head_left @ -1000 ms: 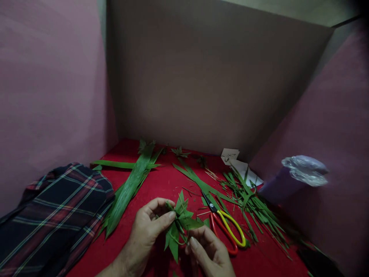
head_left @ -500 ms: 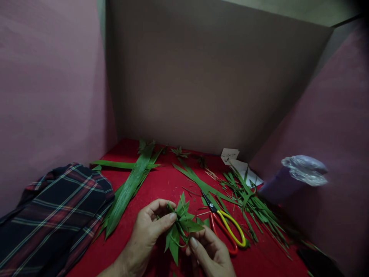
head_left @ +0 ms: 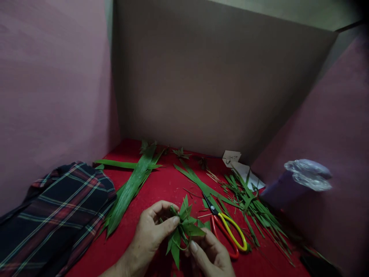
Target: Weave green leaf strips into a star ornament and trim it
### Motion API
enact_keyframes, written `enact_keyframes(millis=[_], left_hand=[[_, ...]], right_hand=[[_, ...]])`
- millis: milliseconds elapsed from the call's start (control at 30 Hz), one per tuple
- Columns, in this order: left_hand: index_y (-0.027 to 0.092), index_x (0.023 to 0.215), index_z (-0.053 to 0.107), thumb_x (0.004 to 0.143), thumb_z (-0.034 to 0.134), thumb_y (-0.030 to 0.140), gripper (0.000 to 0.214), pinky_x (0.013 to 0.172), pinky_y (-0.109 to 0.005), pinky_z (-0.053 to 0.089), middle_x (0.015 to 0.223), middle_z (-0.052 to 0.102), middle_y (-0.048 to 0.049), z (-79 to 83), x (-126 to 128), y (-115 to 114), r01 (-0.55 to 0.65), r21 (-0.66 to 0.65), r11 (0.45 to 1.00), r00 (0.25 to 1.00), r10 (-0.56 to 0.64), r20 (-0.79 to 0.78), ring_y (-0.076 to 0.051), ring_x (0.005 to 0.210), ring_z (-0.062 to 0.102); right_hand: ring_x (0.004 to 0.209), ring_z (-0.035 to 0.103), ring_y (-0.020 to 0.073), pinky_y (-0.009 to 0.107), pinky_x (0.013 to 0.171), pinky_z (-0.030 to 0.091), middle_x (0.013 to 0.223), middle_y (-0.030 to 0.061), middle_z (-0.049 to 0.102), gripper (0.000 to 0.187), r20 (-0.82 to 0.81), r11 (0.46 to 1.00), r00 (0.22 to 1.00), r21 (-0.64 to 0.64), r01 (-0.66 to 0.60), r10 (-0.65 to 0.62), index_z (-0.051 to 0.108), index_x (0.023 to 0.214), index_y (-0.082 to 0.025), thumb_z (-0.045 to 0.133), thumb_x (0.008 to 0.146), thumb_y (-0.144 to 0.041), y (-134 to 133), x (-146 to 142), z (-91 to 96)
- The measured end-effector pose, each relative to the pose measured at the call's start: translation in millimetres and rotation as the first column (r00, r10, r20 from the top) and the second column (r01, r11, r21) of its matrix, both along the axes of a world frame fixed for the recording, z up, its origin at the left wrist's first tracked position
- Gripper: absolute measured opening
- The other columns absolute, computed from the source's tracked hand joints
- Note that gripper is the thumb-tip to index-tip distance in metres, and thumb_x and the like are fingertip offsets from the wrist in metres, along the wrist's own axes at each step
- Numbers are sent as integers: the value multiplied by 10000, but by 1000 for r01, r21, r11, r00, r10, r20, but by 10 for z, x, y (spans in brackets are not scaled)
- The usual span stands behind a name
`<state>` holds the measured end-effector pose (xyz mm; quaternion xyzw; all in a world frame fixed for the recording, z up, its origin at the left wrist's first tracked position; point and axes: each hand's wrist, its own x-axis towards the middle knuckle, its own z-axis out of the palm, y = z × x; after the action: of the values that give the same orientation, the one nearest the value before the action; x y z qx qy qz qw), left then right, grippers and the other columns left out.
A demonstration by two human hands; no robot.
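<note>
Low in the middle of the head view, a star-shaped flower of folded green leaf is held between both hands. My left hand pinches its upper left part between thumb and fingers. Closed at the lower right, my right hand has thumb and fingertips pressed at a thin curled leaf strip by the flower's edge. Scissors with one red and one yellow handle lie just right of my right hand, their dark blades pointing away from me.
Long green leaves lie left on the red cloth. A heap of cut strips is on the right, by white papers and a plastic-wrapped purple roll. Plaid sleeve at left. Small leaf flower at the back.
The view has shifted slightly, so things sit a little further right. Both hands keep the same hold on the leaf flower, with hardly any finger movement.
</note>
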<state>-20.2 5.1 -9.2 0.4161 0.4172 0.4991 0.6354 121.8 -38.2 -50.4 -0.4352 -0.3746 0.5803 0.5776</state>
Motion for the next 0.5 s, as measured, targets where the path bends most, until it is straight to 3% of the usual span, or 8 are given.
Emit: enact_keyframes(millis=[300, 500], left_hand=[[183, 826, 611, 711, 660, 272, 153, 588, -227, 451, 707, 630, -7, 20, 8, -65, 43, 128, 991, 997, -35, -68, -123, 615, 573], [182, 800, 619, 737, 626, 224, 76, 661, -233, 447, 746, 611, -11, 63, -2, -103, 29, 267, 963, 986, 16, -165, -138, 701, 555]], right_hand=[[497, 479, 96, 173, 456, 349, 571, 14, 592, 323, 36, 1000, 999, -7, 6, -5, 615, 725, -150, 724, 665, -448, 0, 6, -22], [508, 478, 97, 171, 455, 336, 579, 5, 574, 270, -43, 1000, 999, -2, 11, -11, 640, 721, -161, 746, 647, -398, -4, -32, -36]])
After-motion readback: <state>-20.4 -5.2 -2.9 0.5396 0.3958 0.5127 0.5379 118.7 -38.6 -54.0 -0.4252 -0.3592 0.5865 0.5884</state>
